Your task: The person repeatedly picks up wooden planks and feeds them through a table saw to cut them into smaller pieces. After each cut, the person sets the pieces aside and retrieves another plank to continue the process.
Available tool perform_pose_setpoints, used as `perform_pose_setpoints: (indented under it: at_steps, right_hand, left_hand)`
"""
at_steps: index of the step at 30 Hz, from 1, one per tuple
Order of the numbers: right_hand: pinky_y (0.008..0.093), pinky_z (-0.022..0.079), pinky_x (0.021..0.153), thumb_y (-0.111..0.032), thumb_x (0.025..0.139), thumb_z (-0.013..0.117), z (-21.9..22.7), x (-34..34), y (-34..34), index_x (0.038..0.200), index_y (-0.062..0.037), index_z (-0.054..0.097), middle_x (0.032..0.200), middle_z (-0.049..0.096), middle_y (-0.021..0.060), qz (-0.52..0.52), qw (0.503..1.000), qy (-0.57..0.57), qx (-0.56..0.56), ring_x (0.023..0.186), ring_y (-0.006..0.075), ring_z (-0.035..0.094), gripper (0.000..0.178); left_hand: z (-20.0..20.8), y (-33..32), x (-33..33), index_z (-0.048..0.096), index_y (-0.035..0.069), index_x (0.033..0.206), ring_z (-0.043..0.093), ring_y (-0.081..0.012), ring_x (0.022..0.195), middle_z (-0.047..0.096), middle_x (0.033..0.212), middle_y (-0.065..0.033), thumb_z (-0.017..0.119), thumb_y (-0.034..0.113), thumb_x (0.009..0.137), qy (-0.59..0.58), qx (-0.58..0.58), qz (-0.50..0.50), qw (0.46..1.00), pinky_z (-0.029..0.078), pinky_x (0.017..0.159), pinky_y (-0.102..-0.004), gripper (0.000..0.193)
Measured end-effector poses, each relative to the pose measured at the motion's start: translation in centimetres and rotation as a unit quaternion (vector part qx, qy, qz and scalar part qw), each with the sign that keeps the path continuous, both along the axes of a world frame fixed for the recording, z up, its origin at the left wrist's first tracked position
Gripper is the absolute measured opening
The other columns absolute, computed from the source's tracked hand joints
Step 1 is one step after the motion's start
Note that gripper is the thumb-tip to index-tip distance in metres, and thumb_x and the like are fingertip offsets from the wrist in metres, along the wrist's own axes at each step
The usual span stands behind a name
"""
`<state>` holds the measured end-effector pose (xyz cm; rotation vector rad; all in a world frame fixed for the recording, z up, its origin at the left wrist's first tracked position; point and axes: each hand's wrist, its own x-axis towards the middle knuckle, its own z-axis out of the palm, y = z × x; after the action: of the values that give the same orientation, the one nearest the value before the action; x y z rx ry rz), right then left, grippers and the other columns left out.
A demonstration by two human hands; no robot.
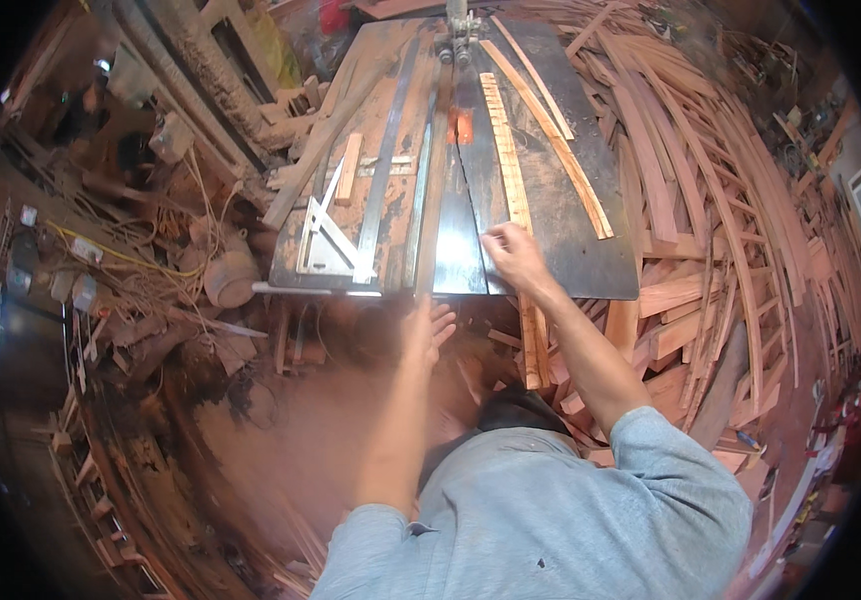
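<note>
A long brown wooden strip lies lengthwise on the dark saw table, alongside a metal straightedge. Its near end reaches just past the table's front edge into my left hand, which grips it with some fingers spread to the right. My right hand is over the table's front part, its fingers curled and nothing visible in them. Beneath that wrist runs a pale slat with dark marks, which overhangs the front edge. At the table's far end stands the metal blade guide; an orange insert lies nearer.
Two more pale slats rest on the table's right side. On the left lie a white triangular square, a small wood block and a flat metal bar. Stacked reddish boards crowd the right; cables hang left.
</note>
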<state>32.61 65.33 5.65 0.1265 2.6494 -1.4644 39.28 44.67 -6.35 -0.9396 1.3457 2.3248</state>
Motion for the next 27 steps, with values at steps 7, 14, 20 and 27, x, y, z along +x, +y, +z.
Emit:
perform_pose_setpoints:
  at_steps: [7, 14, 20, 27]
  right_hand:
    - [0.0425, 0.044, 0.112, -0.047, 0.102, 0.058, -10.8, -7.7, -7.4, 0.143, 0.0032, 0.052, 0.140, 0.059, 0.0249, 0.035, 0.978, -0.076, -0.191, 0.133, 0.0336, 0.056, 0.065]
    - [0.0449, 0.042, 0.115, -0.052, 0.099, 0.056, -9.5, -11.3, -5.8, 0.141, 0.0029, 0.054, 0.139, 0.059, 0.0294, 0.074, 0.996, -0.035, -0.019, 0.133, 0.0369, 0.056, 0.069]
    - [0.0428, 0.040, 0.117, -0.036, 0.099, 0.060, -9.2, -12.0, 0.6, 0.139, 0.0046, 0.055, 0.143, 0.054, 0.0243, -0.044, 0.978, 0.153, 0.137, 0.136, 0.0357, 0.051, 0.057]
    - [0.0440, 0.044, 0.109, -0.041, 0.095, 0.066, -8.3, -11.4, 4.8, 0.134, 0.0071, 0.056, 0.139, 0.057, 0.0261, -0.297, 0.947, 0.068, -0.103, 0.129, 0.0359, 0.056, 0.062]
  left_hand:
    - [-3.0, 0.2, -0.8, 0.059, 0.006, 0.107, 0.060, -0.0192, 0.075, 0.061, 0.088, -0.0066, 0.041, 0.056, 0.108, -0.005, 0.280, 0.134, 0.951, 0.054, 0.068, -0.0331, 0.053]
    - [0.7, 4.4, 0.2, 0.055, 0.001, 0.126, 0.062, -0.0224, 0.095, 0.062, 0.111, -0.0115, 0.036, 0.071, 0.103, -0.014, 0.153, 0.052, 0.987, 0.054, 0.079, -0.0368, 0.076]
    - [1.6, 11.7, 7.7, 0.060, 0.008, 0.138, 0.065, -0.0188, 0.108, 0.068, 0.123, -0.0072, 0.072, 0.045, 0.096, -0.001, 0.107, -0.283, 0.953, 0.053, 0.092, -0.0344, 0.058]
    - [12.0, 2.7, 9.7, 0.068, 0.001, 0.115, 0.073, -0.0244, 0.086, 0.074, 0.096, -0.0184, 0.072, 0.025, 0.089, 0.146, -0.397, -0.331, 0.844, 0.056, 0.076, -0.0378, 0.036]
